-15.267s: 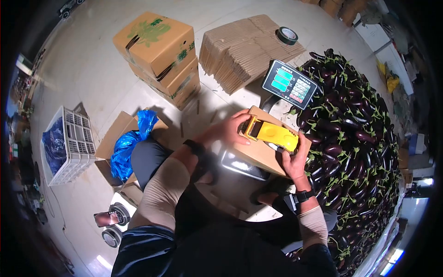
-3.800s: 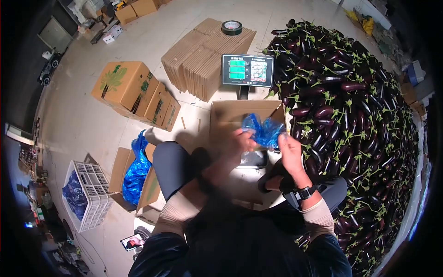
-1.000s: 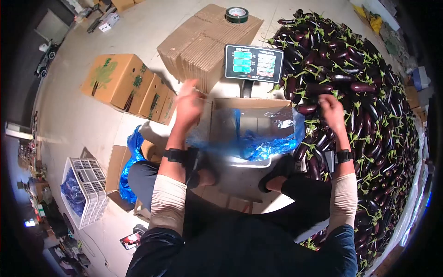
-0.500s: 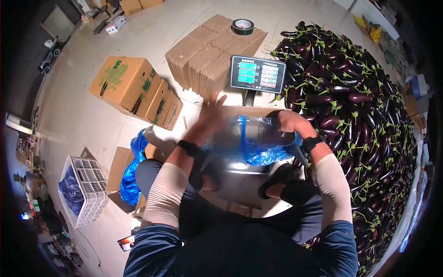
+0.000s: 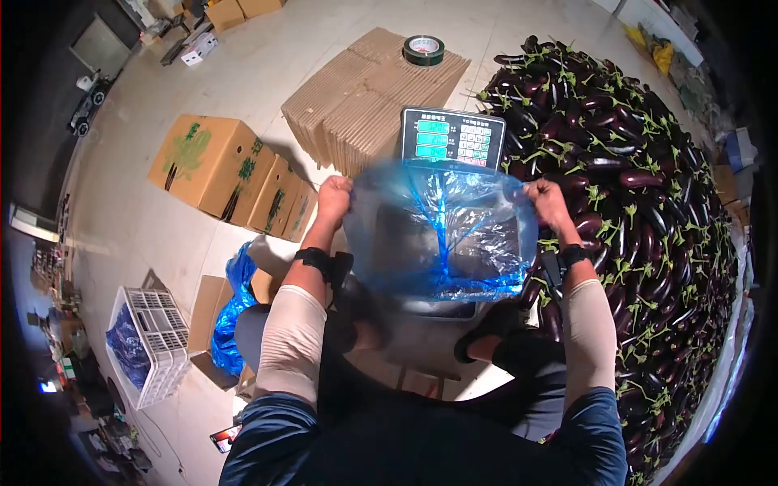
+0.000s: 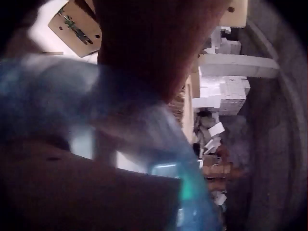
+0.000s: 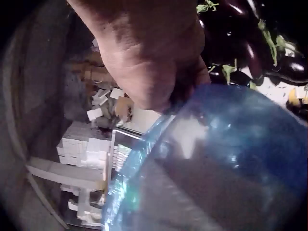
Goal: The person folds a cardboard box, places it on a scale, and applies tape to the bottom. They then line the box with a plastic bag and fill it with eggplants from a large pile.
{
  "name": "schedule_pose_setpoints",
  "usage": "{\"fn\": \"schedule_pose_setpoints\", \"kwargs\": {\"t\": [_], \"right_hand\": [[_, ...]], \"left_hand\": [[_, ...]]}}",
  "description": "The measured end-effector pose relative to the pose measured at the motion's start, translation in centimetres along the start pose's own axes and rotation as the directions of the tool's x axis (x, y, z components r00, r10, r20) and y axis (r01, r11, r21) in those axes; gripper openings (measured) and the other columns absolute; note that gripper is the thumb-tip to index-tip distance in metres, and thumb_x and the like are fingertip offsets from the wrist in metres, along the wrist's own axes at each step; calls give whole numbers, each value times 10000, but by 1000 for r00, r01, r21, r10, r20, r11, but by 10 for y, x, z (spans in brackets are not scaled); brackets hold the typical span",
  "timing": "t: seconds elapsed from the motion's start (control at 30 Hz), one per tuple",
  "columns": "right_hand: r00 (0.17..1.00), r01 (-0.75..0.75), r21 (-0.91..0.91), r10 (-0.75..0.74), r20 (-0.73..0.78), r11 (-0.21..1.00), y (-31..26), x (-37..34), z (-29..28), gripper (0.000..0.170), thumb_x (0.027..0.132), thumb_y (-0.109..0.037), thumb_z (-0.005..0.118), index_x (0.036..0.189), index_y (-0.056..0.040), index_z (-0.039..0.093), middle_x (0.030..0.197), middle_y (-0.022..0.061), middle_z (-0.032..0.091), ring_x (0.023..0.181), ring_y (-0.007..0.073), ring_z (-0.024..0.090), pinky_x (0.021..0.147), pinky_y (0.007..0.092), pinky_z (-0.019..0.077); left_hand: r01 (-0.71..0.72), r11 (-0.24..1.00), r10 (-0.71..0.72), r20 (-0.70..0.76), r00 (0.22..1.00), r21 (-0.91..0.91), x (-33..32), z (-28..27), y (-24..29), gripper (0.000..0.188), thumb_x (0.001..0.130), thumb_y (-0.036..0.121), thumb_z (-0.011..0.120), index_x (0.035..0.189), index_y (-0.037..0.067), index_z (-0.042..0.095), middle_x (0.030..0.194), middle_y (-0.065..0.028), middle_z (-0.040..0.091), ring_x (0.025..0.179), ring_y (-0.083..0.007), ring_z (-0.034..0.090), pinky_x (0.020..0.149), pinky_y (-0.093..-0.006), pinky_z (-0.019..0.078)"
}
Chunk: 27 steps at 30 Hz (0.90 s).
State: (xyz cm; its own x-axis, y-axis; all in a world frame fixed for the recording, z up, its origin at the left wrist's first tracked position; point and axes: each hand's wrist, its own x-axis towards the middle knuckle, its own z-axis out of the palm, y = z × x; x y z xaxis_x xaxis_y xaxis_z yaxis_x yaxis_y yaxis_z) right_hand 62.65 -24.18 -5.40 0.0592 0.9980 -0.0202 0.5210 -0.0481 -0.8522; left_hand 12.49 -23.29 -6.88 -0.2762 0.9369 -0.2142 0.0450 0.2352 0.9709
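Observation:
A thin blue plastic bag (image 5: 442,227) is stretched wide between both hands in the head view. My left hand (image 5: 334,200) grips its left edge, and my right hand (image 5: 549,202) pinches the right edge. Through the film shows an open cardboard box, standing on the scale. In the right wrist view the curled fingers of the right hand (image 7: 154,67) hold the bag's rim (image 7: 154,139). The left wrist view is dark and blurred, with the film (image 6: 144,120) crossing below the left hand (image 6: 149,48); its fingertips are hidden there.
The scale's display (image 5: 454,136) stands just beyond the bag. A large heap of eggplants (image 5: 624,227) lies at the right. Flattened cartons (image 5: 365,97) bear a tape roll (image 5: 424,50). Printed boxes (image 5: 203,166), a white crate (image 5: 158,324) and a carton of blue bags (image 5: 235,316) are at left.
About a second ago the hands were apart from the bag's middle, which sagged in the box. The right hand went to the box's rim; now both hands hold the bag raised and spread.

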Motion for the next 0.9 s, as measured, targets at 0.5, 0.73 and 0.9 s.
{"fn": "schedule_pose_setpoints", "kwargs": {"t": [0.5,0.73,0.9], "right_hand": [[915,-403,444,367,168,800,93,-68,71,262,878,-150,662,1021,69,677,917,81,711,808,124,583,744,363,506],[949,-257,37,245,197,966,213,-67,75,265,867,-164,656,1002,64,671,913,155,716,796,199,635,747,396,513],[968,79,-676,106,228,732,124,-39,-2,197,840,-180,625,926,-8,664,838,252,651,880,435,639,774,483,525]], "left_hand": [[-76,820,-28,174,984,567,-37,12,-136,360,857,329,679,1012,5,701,994,-221,710,957,-380,685,833,-430,534],[-153,814,-115,413,903,560,-12,4,-218,303,908,285,604,1087,58,694,1083,-201,702,1027,-359,674,883,-425,529],[-285,493,-81,370,926,822,16,-25,-152,275,911,149,511,1094,97,710,1249,-148,657,1159,-325,618,996,-386,486]]}}
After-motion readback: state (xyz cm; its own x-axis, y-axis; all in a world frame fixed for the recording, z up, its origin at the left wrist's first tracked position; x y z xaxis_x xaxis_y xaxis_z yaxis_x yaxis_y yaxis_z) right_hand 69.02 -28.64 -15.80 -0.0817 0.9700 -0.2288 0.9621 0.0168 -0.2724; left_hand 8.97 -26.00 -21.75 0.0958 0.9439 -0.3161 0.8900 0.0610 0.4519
